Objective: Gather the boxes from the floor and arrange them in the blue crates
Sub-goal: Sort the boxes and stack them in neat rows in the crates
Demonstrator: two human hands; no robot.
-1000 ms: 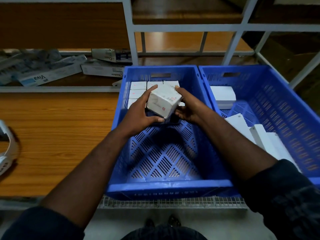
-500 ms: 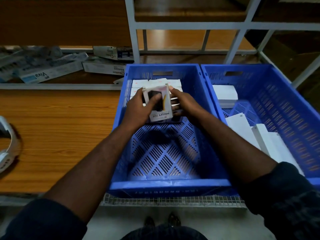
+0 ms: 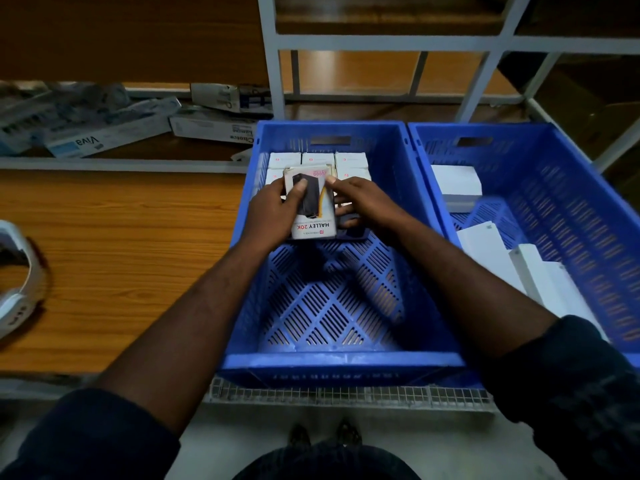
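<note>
The box (image 3: 313, 206) reads "HALLEY 20K" under a picture of a dark power bank, and it sits above the far half of the left blue crate (image 3: 339, 362). The left hand (image 3: 273, 213) grips its left side with the thumb on the front, while the right hand (image 3: 363, 202) pinches its right edge. White boxes (image 3: 349, 161) with small red logos line that crate's far end, the right blue crate (image 3: 588, 209) holds plain white boxes (image 3: 457, 181), and beside the wooden bench (image 3: 121, 254) a "Viva" carton (image 3: 104, 140) lies on a shelf (image 3: 194, 150).
</note>
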